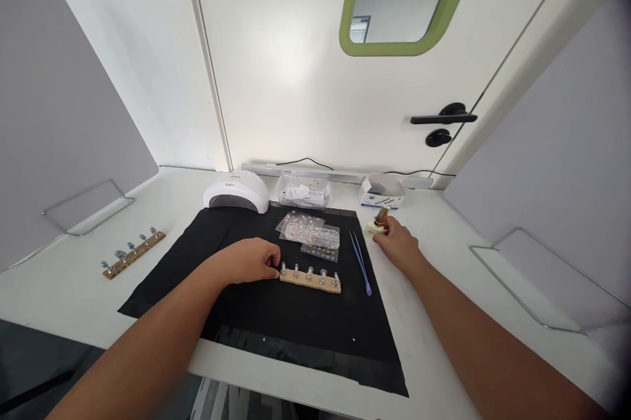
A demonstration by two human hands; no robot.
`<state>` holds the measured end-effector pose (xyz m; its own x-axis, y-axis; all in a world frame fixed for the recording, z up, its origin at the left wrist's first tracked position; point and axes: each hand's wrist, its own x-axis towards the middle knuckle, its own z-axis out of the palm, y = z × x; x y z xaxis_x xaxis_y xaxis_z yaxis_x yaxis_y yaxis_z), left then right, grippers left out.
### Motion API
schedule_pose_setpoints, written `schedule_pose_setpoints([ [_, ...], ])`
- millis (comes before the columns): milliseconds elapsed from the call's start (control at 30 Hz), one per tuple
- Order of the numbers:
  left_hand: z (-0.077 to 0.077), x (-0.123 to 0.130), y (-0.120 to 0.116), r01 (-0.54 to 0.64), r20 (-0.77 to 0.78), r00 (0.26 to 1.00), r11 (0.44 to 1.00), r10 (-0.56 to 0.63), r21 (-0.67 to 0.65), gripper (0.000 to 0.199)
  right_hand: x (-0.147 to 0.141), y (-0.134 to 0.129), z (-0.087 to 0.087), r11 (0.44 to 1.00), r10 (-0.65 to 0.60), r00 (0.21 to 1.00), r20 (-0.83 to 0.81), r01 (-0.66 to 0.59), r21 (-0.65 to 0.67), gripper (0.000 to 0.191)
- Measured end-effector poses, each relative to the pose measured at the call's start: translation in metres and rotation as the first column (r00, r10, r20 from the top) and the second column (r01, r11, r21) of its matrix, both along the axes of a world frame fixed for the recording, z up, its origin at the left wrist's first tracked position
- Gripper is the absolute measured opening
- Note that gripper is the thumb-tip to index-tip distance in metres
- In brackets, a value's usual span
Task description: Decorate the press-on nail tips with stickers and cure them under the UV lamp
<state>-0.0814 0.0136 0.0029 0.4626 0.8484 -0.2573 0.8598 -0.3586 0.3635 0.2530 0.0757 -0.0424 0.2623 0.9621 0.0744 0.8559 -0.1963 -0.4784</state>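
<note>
My left hand [254,260] is curled at the left end of a nail tip stand [310,280], its fingertips against the wood. The stand is a light wooden strip with several clear nail tips upright on it, lying on a black mat [296,321]. Past the mat's right edge, my right hand [398,242] has its fingers closed around a nail polish bottle [379,221] with a gold-brown cap. The bottle is at the white tabletop, and part of it is hidden by my fingers. Blue tweezers [361,265] lie between the stand and my right hand.
Sheets of nail stickers [310,233] lie behind the stand. A white nail lamp [236,191], a clear plastic box [304,192] with papers and a small carton [380,192] line the back. Another nail tip stand [134,254] rests at left. Wire brackets [532,323] flank the table.
</note>
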Motion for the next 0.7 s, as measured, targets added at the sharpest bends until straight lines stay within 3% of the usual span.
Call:
schedule_pose_setpoints([
  [700, -0.0044, -0.0017, 0.0033, -0.008, 0.035, 0.999, 1.000, 0.008, 0.023, 0.019, 0.0007, 0.0001, 0.0000, 0.998, -0.029, 0.991, -0.129, 0.037, 0.055, 0.041],
])
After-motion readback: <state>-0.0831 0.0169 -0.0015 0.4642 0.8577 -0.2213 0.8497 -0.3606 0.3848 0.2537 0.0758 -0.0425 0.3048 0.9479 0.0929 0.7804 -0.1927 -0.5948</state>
